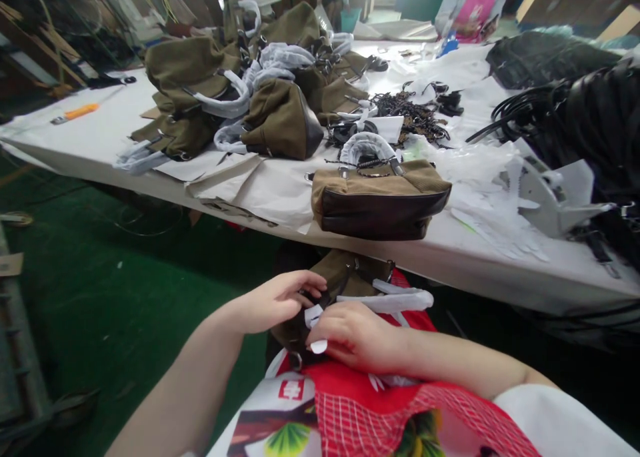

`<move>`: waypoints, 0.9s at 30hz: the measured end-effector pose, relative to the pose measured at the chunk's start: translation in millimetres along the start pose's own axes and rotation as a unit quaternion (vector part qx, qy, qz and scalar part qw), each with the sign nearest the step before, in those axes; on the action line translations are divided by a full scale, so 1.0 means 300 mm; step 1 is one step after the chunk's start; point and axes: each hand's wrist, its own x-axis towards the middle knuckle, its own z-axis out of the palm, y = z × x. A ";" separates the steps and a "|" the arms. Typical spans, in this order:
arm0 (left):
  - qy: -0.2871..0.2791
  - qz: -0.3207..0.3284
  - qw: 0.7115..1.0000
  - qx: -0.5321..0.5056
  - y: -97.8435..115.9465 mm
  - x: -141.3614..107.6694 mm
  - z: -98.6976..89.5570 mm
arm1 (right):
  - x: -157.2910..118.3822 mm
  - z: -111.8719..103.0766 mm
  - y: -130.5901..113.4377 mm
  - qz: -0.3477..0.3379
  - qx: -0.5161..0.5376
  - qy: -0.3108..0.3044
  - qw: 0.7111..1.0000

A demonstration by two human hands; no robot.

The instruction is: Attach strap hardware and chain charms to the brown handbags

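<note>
An olive handbag (345, 274) lies on my lap below the table edge, its pale-wrapped handle (407, 301) pointing right. My left hand (287, 300) is at the bag's left side, its fingers curled over the dark edge; the fingertips are partly hidden. Closed at the front of the bag, my right hand (357, 334) pinches a small white tag (319, 346), which sticks out below the fingers. Another white piece (313, 316) shows between the two hands. Just beyond, a brown handbag with a dark base (383, 210) rests at the table edge.
Several olive bags (285, 120) are heaped on the white table (120, 127). Dark cords and hardware (413, 114) lie to their right. Black straps (580, 117) pile up at the far right, beside plastic scraps (490, 177). An orange cutter (80, 112) lies at left. Another person (475, 7) is across the table.
</note>
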 end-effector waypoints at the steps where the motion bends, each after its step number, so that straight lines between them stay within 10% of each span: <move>1: 0.026 -0.021 0.999 0.040 0.008 0.029 0.004 | 0.004 0.004 0.002 0.003 -0.011 -0.005 1.000; 6: 0.088 -0.047 0.936 0.337 0.017 0.213 0.087 | 0.018 0.025 0.017 -0.017 -0.032 -0.034 0.999; 11: 0.030 -0.062 0.967 0.246 -0.034 0.318 0.143 | 0.006 -0.001 0.016 0.003 -0.012 -0.038 0.999; 15: 0.154 -0.006 0.988 0.017 -0.054 0.277 0.137 | -0.030 -0.024 0.021 0.139 0.084 0.104 0.981; 20: 0.200 0.052 0.971 -0.125 -0.038 0.159 0.123 | -0.053 -0.015 0.048 0.257 0.258 0.348 0.864; 27: 0.155 0.031 0.987 -0.007 -0.053 0.083 0.125 | -0.028 -0.030 0.063 0.278 0.315 0.368 0.829</move>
